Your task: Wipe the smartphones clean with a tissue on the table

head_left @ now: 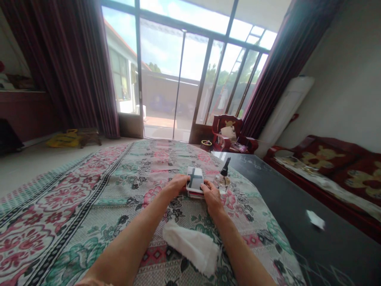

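A flat, white-edged smartphone [195, 179] with a shiny dark-and-light face lies between my two hands at the middle of the table. Beneath its near end shows a small stack [195, 195] of thin flat items with pinkish and white edges; their kind is unclear. My left hand [179, 183] grips the phone's left edge. At the lower right corner, my right hand [212, 194] holds it with thumb and fingers. Just right of that hand stands a clear bottle [222, 183] with a black spray top. A crumpled white cloth [192, 247] lies between my forearms.
A flower-patterned cloth [119, 230] covers the table. At right is a dark glossy tabletop [276, 198] with a white scrap [315, 219] on it. Beyond are a red wooden sofa [321, 159], a matching chair [228, 129] and glass doors [160, 79].
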A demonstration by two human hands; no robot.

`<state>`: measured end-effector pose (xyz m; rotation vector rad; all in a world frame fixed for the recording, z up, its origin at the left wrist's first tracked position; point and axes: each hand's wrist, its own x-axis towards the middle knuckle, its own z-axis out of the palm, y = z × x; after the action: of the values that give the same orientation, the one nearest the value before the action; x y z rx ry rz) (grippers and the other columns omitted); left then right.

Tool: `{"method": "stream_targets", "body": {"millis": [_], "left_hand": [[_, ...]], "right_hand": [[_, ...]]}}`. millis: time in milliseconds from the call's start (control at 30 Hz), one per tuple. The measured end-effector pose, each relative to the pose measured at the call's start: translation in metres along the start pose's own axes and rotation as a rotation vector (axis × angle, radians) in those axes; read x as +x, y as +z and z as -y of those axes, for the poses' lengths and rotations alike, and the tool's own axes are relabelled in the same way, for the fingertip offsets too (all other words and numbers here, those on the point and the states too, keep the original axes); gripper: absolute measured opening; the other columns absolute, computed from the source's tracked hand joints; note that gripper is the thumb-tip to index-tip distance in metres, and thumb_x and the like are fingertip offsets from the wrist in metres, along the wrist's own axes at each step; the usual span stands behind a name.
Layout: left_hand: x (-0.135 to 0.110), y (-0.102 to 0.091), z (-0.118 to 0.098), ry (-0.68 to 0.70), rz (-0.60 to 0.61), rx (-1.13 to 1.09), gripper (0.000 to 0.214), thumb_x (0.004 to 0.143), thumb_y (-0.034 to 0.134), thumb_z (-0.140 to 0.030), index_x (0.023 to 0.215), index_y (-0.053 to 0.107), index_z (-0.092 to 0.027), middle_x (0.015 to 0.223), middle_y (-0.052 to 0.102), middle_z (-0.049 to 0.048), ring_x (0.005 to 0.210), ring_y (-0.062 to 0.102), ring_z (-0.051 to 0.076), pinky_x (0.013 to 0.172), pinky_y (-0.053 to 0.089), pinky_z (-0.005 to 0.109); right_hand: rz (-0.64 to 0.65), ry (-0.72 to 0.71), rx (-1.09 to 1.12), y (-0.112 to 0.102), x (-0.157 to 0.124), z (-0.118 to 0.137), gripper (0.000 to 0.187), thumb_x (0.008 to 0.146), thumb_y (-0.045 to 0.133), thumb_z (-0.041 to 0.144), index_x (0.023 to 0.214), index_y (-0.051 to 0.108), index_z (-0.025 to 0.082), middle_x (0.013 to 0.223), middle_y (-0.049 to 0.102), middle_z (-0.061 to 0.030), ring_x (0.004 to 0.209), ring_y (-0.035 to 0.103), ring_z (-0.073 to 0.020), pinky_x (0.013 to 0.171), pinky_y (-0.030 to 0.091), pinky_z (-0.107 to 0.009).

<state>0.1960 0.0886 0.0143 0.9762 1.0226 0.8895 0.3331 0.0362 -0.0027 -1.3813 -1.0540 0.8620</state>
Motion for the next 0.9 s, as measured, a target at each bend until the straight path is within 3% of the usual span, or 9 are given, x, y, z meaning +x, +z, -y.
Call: {"method": "stream_targets", "body": {"millis": [133, 333, 533, 733, 900], "left_hand": [[-0.002, -0.001, -0.006, -0.028, -0.050, -0.024, 0.014, 0.079, 0.063, -0.021, 0.068, 0.059, -0.014, 0.054, 0.055, -0.0031, 0.050, 0.051, 0.009, 0.049, 0.042, 0.020], [-0.001, -0.004, -0.006, -0.074, -0.031, -0.052, 0.014, 0.081, 0.066, -0.023, 0.072, 0.060, -0.013, 0.061, 0.056, -0.0010, 0.050, 0.051, 0.008, 0.048, 0.041, 0.018], [0.004, -0.008, -0.003, -0.085, -0.021, -0.070, 0.023, 0.084, 0.064, -0.035, 0.078, 0.059, -0.014, 0.064, 0.057, -0.0012, 0.050, 0.052, 0.008, 0.049, 0.043, 0.019], [0.009, -0.007, 0.001, -0.090, 0.002, -0.016, 0.040, 0.081, 0.063, -0.053, 0.078, 0.058, -0.013, 0.057, 0.055, -0.0025, 0.043, 0.048, 0.009, 0.045, 0.041, 0.020], [0.013, -0.009, 0.007, -0.087, 0.005, 0.051, 0.044, 0.084, 0.057, -0.056, 0.067, 0.055, -0.015, 0.046, 0.046, -0.0049, 0.036, 0.037, 0.007, 0.039, 0.029, 0.020]], "right_hand": [[-0.013, 0.036, 0.094, 0.003, -0.001, 0.002, 0.041, 0.062, 0.057, 0.038, 0.098, 0.062, 0.017, 0.088, 0.071, -0.0042, 0.081, 0.065, -0.0221, 0.064, 0.050, -0.027], [-0.002, 0.108, 0.263, 0.003, -0.005, 0.009, 0.033, 0.059, 0.061, 0.032, 0.090, 0.060, 0.018, 0.079, 0.070, -0.0029, 0.073, 0.066, -0.0212, 0.062, 0.052, -0.028], [0.014, 0.157, 0.403, 0.009, -0.008, 0.012, 0.033, 0.059, 0.064, 0.029, 0.090, 0.056, 0.019, 0.077, 0.069, -0.0022, 0.073, 0.067, -0.0215, 0.060, 0.053, -0.028], [-0.017, 0.192, 0.404, 0.012, -0.010, 0.013, 0.038, 0.060, 0.064, 0.030, 0.095, 0.056, 0.019, 0.073, 0.067, 0.0003, 0.062, 0.065, -0.0193, 0.051, 0.049, -0.027], [-0.007, 0.155, 0.396, 0.013, -0.011, 0.012, 0.035, 0.058, 0.064, 0.029, 0.091, 0.056, 0.019, 0.073, 0.067, -0.0013, 0.072, 0.067, -0.0220, 0.055, 0.052, -0.028]]}}
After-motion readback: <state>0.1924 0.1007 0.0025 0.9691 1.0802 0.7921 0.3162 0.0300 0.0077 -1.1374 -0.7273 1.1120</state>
